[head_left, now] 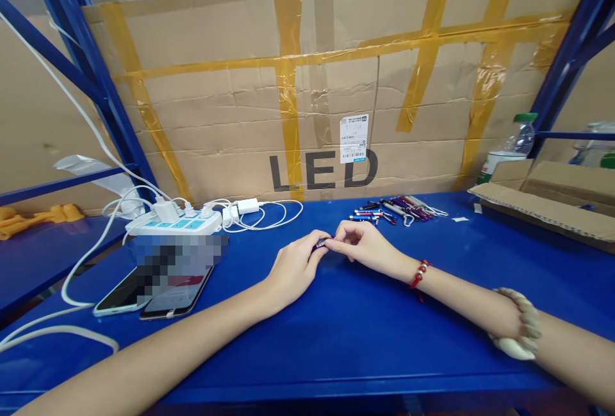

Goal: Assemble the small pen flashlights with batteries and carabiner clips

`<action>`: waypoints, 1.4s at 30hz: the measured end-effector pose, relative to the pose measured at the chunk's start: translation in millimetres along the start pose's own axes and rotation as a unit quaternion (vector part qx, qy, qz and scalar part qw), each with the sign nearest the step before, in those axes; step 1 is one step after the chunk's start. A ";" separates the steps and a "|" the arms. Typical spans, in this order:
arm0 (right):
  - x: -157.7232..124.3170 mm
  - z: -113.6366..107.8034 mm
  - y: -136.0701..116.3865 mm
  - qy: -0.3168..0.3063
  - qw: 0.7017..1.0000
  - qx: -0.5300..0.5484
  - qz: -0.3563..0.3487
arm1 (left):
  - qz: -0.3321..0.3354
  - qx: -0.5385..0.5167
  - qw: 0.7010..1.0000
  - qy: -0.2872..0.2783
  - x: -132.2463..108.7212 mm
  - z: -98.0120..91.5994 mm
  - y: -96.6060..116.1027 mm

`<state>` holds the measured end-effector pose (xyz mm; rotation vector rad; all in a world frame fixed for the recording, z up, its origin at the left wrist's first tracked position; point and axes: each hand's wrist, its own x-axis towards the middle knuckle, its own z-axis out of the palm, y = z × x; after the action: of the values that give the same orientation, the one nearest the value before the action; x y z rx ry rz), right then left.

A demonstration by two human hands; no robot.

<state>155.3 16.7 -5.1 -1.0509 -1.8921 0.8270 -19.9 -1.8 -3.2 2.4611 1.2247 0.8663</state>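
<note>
Both my hands, left hand [295, 267] and right hand [369, 244], are pinched together on a small dark purple piece [320, 244] with a shiny pale patch, above the middle of the blue bench [375, 339]. Handling looks under way: the piece is not yet set down. Slim blue, red and silver rods [414, 208] lie far, right of centre; whether finished or waiting, I cannot tell.

We read the black capital letters "LED" [317, 170] on the taped cardboard panel [230, 115]. On the white shipping label [354, 139], adjoining the letter D, we identify barcodes and fine print; we cannot resolve their characters. The bottle label [494, 161] is likewise too small for us to read.
</note>
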 end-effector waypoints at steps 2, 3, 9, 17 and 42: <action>0.1 0.0 0.4 -0.002 1.000 0.000 0.000 | 0.002 0.001 1.000 0.001 -0.1 -0.1 -0.1; 0.1 -0.1 0.5 -0.001 1.000 -0.001 0.000 | 0.003 0.001 1.000 0.001 -0.2 -0.1 -0.3; -0.4 -0.2 1.0 -0.005 1.000 -0.009 0.000 | 0.006 -0.006 1.000 0.000 -0.3 0.5 -1.7; 1.0 -2.4 0.4 0.025 0.998 -0.046 -0.044 | -0.017 -0.016 1.000 0.008 0.0 0.0 0.1; 4.4 -7.1 3.4 0.004 0.994 0.028 -0.106 | -0.020 -0.042 0.999 -0.013 1.7 1.2 -3.1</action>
<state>161.2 23.2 -3.2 -0.8022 -1.9238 0.7466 -20.3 1.5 -5.0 2.3662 1.1987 0.8539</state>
